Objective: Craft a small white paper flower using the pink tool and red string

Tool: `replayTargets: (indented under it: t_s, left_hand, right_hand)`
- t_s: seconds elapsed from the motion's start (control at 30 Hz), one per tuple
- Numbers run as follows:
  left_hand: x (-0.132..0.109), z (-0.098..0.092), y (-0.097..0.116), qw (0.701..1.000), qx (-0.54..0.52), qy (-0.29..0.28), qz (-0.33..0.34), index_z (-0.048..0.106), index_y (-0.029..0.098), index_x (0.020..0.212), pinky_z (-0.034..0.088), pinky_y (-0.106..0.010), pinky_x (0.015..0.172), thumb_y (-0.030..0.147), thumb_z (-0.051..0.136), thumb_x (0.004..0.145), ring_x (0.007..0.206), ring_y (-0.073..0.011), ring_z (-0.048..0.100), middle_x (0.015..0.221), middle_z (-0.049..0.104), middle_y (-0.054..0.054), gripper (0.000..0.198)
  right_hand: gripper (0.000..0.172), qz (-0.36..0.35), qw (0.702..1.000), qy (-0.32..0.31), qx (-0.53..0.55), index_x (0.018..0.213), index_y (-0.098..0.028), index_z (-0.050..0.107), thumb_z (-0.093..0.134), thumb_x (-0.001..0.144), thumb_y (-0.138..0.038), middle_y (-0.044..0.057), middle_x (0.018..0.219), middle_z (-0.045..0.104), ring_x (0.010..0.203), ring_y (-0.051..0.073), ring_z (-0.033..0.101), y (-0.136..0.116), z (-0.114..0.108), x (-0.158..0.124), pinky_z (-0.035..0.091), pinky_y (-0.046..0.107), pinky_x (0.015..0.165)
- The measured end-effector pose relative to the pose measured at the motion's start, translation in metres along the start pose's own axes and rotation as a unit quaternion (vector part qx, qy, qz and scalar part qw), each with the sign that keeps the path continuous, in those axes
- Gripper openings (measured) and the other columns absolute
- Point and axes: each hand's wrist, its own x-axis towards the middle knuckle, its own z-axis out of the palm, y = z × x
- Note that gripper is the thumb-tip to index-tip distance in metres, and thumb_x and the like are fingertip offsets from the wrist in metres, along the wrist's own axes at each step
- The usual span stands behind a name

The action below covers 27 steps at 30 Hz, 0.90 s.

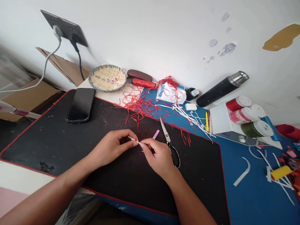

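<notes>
My left hand point(109, 147) and my right hand point(156, 155) meet above a black desk mat point(47, 147) with a red border. Between their fingertips they pinch a thin white strip with a red section point(133, 139). Just beyond my right fingers lies a short pink strip point(156, 134), and it may touch them. Black-handled scissors point(167, 137) lie beside my right hand, their handle partly under its edge. A tangle of thin red strips point(138, 106) is spread along the far side of the mat.
A black smartphone point(81, 105) lies on the mat at left. Behind it are a woven basket point(107, 78), a red thread spool point(143, 83) and white strips point(187, 115). A black flask point(221, 89), several paint jars point(242, 115) and paper scraps stand on the blue surface at right.
</notes>
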Motion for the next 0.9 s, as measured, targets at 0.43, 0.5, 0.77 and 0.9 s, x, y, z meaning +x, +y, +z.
replayTargets:
  t_s: [0.43, 0.5, 0.77, 0.9]
  left_hand:
    - [0.0007, 0.0024, -0.0011, 1.0, 0.0, 0.02, 0.0, 0.076, 0.024, 0.089, 0.052, -0.027, 0.078, 0.037, 0.071, 0.091, 0.082, -0.0211, 0.071, 0.087, 0.079, 0.0, 0.014]
    - [0.001, 0.0027, -0.0012, 1.0, -0.002, 0.02, 0.001, 0.076, 0.024, 0.089, 0.052, -0.027, 0.078, 0.038, 0.071, 0.091, 0.082, -0.0212, 0.071, 0.087, 0.079, 0.0, 0.015]
    - [0.001, 0.0027, -0.0032, 1.0, -0.023, 0.014, -0.007, 0.077, 0.024, 0.092, 0.054, -0.029, 0.081, 0.038, 0.073, 0.09, 0.087, -0.0219, 0.072, 0.09, 0.079, 0.0, 0.016]
    - [0.0016, 0.0038, -0.0026, 0.999, -0.047, 0.001, -0.016, 0.075, 0.025, 0.113, 0.056, -0.031, 0.083, 0.039, 0.075, 0.088, 0.096, -0.0243, 0.073, 0.107, 0.081, -0.003, 0.029]
  right_hand:
    - [0.018, -0.006, 1.0, 0.001, 0.005, 0.1, -0.022, 0.076, 0.059, 0.103, -0.026, 0.002, 0.079, 0.077, 0.065, 0.015, 0.069, -0.0004, 0.0002, 0.0, 0.047, 0.025, 0.064]
    - [0.018, -0.005, 1.0, -0.001, 0.005, 0.1, -0.022, 0.076, 0.059, 0.104, -0.026, 0.002, 0.079, 0.076, 0.065, 0.015, 0.069, -0.0003, 0.0, 0.0001, 0.047, 0.025, 0.064]
    - [0.018, 0.003, 1.0, 0.003, 0.012, 0.099, -0.021, 0.076, 0.059, 0.103, -0.027, 0.001, 0.075, 0.074, 0.063, 0.014, 0.066, 0.0005, 0.0002, -0.0002, 0.045, 0.024, 0.063]
    - [0.022, 0.023, 0.999, 0.004, 0.023, 0.097, -0.02, 0.076, 0.058, 0.103, -0.03, 0.0, 0.07, 0.069, 0.06, 0.014, 0.062, -0.0011, -0.0005, 0.0004, 0.043, 0.024, 0.061]
